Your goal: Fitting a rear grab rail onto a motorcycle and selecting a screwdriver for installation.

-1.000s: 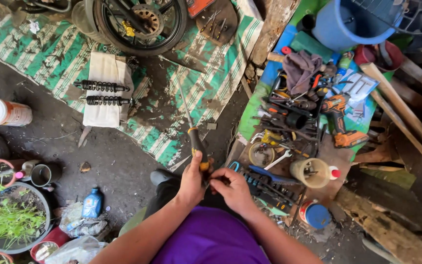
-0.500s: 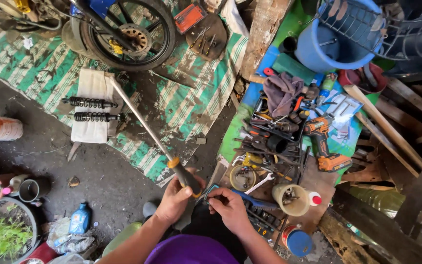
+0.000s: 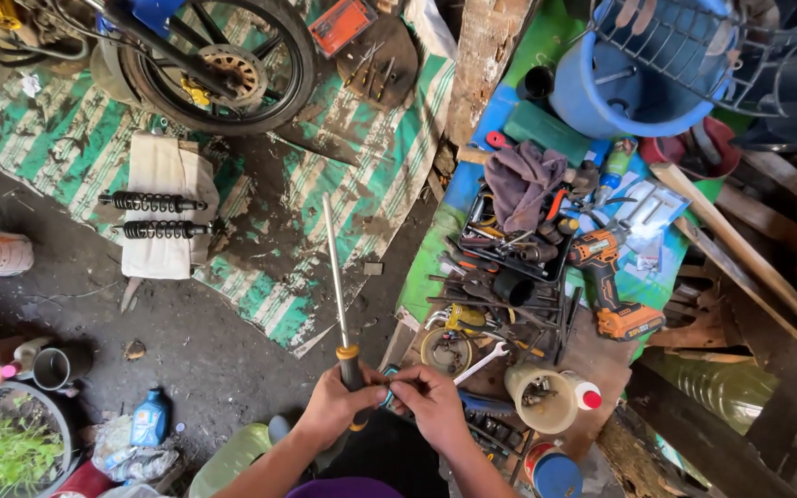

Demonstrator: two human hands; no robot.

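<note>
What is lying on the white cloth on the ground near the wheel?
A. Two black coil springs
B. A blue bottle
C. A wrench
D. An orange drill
A. Two black coil springs lie side by side on the white cloth, just below the wheel; the orange drill sits far off among the tools to the right.

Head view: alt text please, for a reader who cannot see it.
Left hand grips a long screwdriver by its handle, shaft pointing away; right hand pinches a small part beside it. Beyond lie two coil springs, a motorcycle wheel and scattered tools.
</note>
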